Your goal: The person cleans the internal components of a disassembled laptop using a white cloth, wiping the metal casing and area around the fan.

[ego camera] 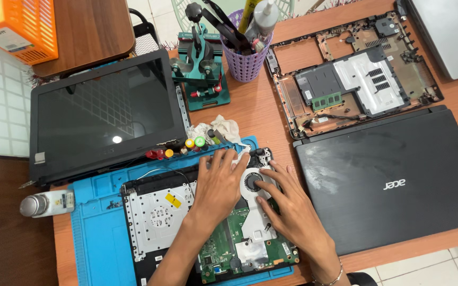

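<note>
both hands down on the opened laptop

left hand [219, 182] lies flat, fingers spread and pointing away from the person, pressing on the opened laptop base [208, 222] just left of the cooling fan [254, 182]. right hand [287, 204] comes in from the lower right, fingers loosely splayed, fingertips touching the fan's round white housing. neither hand is gripping anything; both rest open on the machine, close together with the fan between them.

the laptop base sits on a blue repair mat [99, 233] at the near edge of the wooden table [261, 114], its long axis running left to right, hinge edge pointing away from the person. green circuit board shows below the fan, a silver plate to the left.

beyond it: a detached screen panel [107, 114], a lilac tool cup [246, 63], a second stripped chassis [353, 74], and a closed black laptop [393, 180] to the right.
</note>
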